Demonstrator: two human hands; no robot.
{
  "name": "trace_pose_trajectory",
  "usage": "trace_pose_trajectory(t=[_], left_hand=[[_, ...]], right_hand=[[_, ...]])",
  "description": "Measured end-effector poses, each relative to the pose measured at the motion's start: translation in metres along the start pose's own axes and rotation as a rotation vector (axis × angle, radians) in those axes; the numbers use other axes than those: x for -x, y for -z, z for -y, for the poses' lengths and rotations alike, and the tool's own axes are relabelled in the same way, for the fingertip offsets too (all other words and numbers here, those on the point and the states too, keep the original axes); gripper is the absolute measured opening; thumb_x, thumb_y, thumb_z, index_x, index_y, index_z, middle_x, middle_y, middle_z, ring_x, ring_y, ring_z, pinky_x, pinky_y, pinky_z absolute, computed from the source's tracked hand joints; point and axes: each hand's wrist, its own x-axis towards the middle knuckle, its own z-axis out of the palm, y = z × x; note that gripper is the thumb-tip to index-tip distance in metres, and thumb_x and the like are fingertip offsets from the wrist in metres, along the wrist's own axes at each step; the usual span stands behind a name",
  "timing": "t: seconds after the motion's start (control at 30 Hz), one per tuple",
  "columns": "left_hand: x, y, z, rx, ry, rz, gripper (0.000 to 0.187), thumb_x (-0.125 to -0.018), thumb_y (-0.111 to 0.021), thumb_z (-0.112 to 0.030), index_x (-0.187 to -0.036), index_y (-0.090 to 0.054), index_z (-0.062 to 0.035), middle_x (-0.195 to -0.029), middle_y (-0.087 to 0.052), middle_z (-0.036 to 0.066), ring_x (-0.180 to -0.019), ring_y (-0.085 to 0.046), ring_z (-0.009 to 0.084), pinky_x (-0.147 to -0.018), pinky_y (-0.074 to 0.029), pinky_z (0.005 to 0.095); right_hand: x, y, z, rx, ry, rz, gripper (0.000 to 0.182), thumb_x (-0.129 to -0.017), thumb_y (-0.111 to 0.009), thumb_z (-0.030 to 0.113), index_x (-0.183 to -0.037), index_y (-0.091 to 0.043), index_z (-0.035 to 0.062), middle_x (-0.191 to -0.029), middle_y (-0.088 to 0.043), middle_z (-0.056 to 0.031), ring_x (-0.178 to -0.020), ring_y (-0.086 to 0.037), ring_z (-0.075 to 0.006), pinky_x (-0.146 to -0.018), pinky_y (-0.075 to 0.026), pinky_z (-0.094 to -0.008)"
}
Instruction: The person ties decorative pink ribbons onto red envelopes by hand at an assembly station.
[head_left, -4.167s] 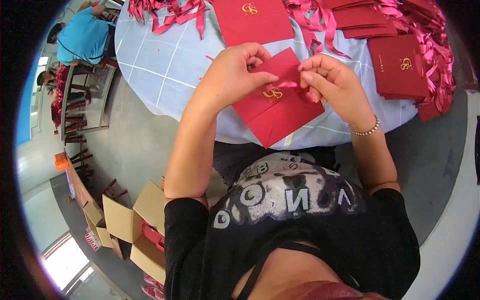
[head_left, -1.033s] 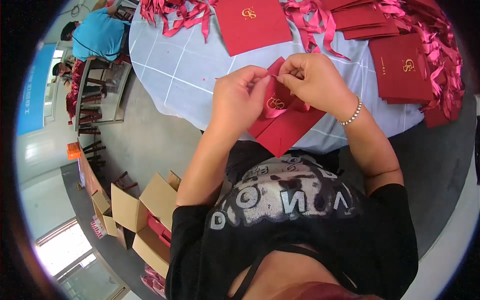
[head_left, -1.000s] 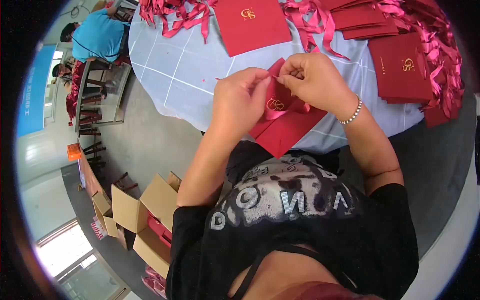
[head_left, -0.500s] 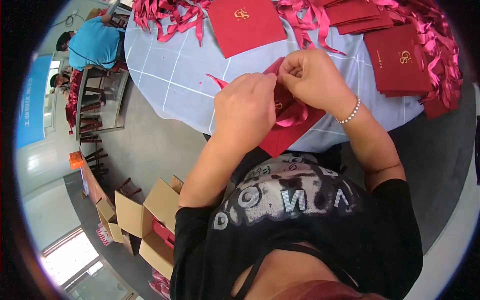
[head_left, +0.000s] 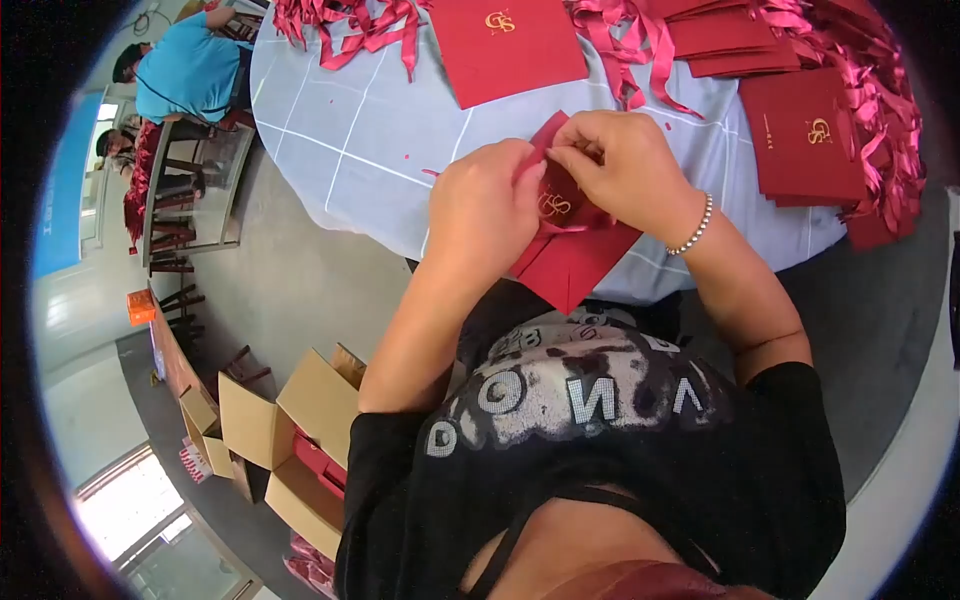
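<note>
A dark red gift bag (head_left: 575,265) with gold lettering lies flat and slanted at the near edge of the cloth-covered table, between my hands. My left hand (head_left: 487,205) is closed in a pinch at its upper left side, on a strip of red ribbon (head_left: 532,162). Fingertips of my right hand (head_left: 618,165) are pinched together at the bag's upper edge, meeting those of the left; what lies between them is partly hidden. More ribbon crosses the bag's front below the lettering.
Another red bag (head_left: 510,50) lies farther back on the tablecloth (head_left: 390,160). Stacked bags (head_left: 800,135) with bunched ribbons stand at the right. Below left is an open cardboard box (head_left: 250,420) holding red items. A person in a blue shirt (head_left: 188,70) sits at another table.
My hands stay pinched together at the bag's top. The ribbon loop over the bag's front has drawn flatter, uncovering more gold lettering, and the ribbon end left of my left hand shows less.
</note>
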Motion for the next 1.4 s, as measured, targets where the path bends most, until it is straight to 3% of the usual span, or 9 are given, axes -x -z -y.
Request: trace_pose_trajectory(t=[0.07, 0.17, 0.47, 0.63, 0.83, 0.93, 1.03, 1.23, 1.4], left_hand=[[0.000, 0.004, 0.006, 0.065, -0.014, 0.000, 0.014, -0.087, -0.067, -0.014, -0.092, -0.068, -0.0013, -0.085, -0.068, 0.022, -0.081, -0.066, 0.0418, -0.071, -0.051, 0.0482], [0.000, 0.014, 0.008, 0.094, 0.020, 0.040, 0.013, -0.089, -0.067, -0.009, -0.097, -0.069, 0.0016, -0.081, -0.069, 0.018, -0.070, -0.068, 0.0271, -0.067, -0.052, 0.0344], [0.007, 0.023, 0.003, -0.076, -0.227, -0.007, 0.011, -0.086, -0.068, -0.008, -0.094, -0.070, -0.0004, -0.087, -0.069, 0.016, -0.080, -0.067, 0.0339, -0.070, -0.053, 0.0395], [0.016, 0.027, -0.003, -0.165, -0.428, -0.051, 0.010, -0.080, -0.069, -0.006, -0.090, -0.068, -0.0052, -0.080, -0.067, 0.009, -0.073, -0.065, 0.0291, -0.063, -0.052, 0.0391], [0.017, 0.025, -0.006, -0.273, -0.570, -0.085, 0.019, -0.070, -0.065, -0.006, -0.089, -0.067, -0.0068, -0.077, -0.063, 0.004, -0.068, -0.062, 0.0237, -0.057, -0.050, 0.0361], [0.017, 0.024, -0.004, -0.255, -0.573, -0.096, 0.019, -0.070, -0.065, -0.006, -0.089, -0.066, -0.0066, -0.077, -0.062, 0.004, -0.069, -0.062, 0.0232, -0.058, -0.050, 0.0359], [0.020, 0.023, 0.003, -0.217, -0.567, -0.100, 0.020, -0.070, -0.065, -0.007, -0.090, -0.066, -0.0066, -0.078, -0.062, 0.004, -0.069, -0.062, 0.0235, -0.059, -0.051, 0.0359], [0.024, 0.029, 0.001, -0.080, -0.574, -0.011, 0.021, -0.071, -0.066, -0.010, -0.091, -0.066, -0.0065, -0.080, -0.063, 0.005, -0.075, -0.064, 0.0248, -0.064, -0.052, 0.0375], [0.019, 0.025, 0.003, -0.077, -0.591, -0.002, 0.021, -0.070, -0.066, -0.011, -0.090, -0.064, -0.0067, -0.082, -0.064, 0.006, -0.079, -0.064, 0.0257, -0.068, -0.053, 0.0385]], right_hand=[[-0.001, 0.006, 0.001, 0.049, 0.155, -0.006, 0.012, -0.079, -0.073, 0.012, -0.086, -0.069, 0.0033, -0.078, -0.065, -0.0101, -0.071, -0.066, -0.0287, -0.063, -0.052, -0.0379], [-0.002, 0.011, 0.002, 0.041, 0.269, -0.016, 0.012, -0.077, -0.075, 0.011, -0.084, -0.068, 0.0042, -0.084, -0.061, -0.0073, -0.077, -0.064, -0.0273, -0.066, -0.051, -0.0374], [-0.013, 0.018, 0.004, -0.108, 0.190, 0.031, 0.016, -0.076, -0.080, 0.009, -0.086, -0.068, 0.0039, -0.091, -0.061, -0.0078, -0.084, -0.063, -0.0239, -0.074, -0.050, -0.0336], [-0.028, 0.040, 0.010, -0.106, 0.266, 0.241, 0.014, -0.082, -0.078, 0.014, -0.084, -0.071, 0.0028, -0.090, -0.062, -0.0075, -0.084, -0.062, -0.0225, -0.077, -0.048, -0.0322], [-0.057, 0.060, 0.040, 0.030, 0.115, 0.760, 0.012, -0.084, -0.075, 0.012, -0.083, -0.071, 0.0006, -0.083, -0.054, -0.0039, -0.079, -0.053, -0.0161, -0.071, -0.043, -0.0297], [-0.073, 0.055, 0.036, 0.035, 0.071, 0.888, 0.017, -0.084, -0.072, 0.017, -0.085, -0.073, -0.0001, -0.076, -0.067, -0.0093, -0.076, -0.064, -0.0210, -0.072, -0.049, -0.0333], [-0.072, 0.045, 0.025, -0.117, -0.162, 0.923, 0.013, -0.087, -0.070, 0.012, -0.081, -0.068, -0.0001, -0.076, -0.054, -0.0011, -0.074, -0.052, -0.0124, -0.067, -0.042, -0.0284], [-0.085, 0.024, 0.010, -0.654, -0.447, 0.441, 0.014, -0.099, -0.061, 0.018, -0.099, -0.064, 0.0046, -0.079, -0.058, 0.0027, -0.072, -0.051, -0.0045, -0.065, -0.041, -0.0207], [-0.084, 0.002, 0.049, -0.598, -0.541, 0.699, 0.035, -0.104, -0.054, 0.033, -0.114, -0.067, 0.0030, -0.081, -0.063, 0.0005, -0.061, -0.048, -0.0027, -0.052, -0.035, -0.0193]])
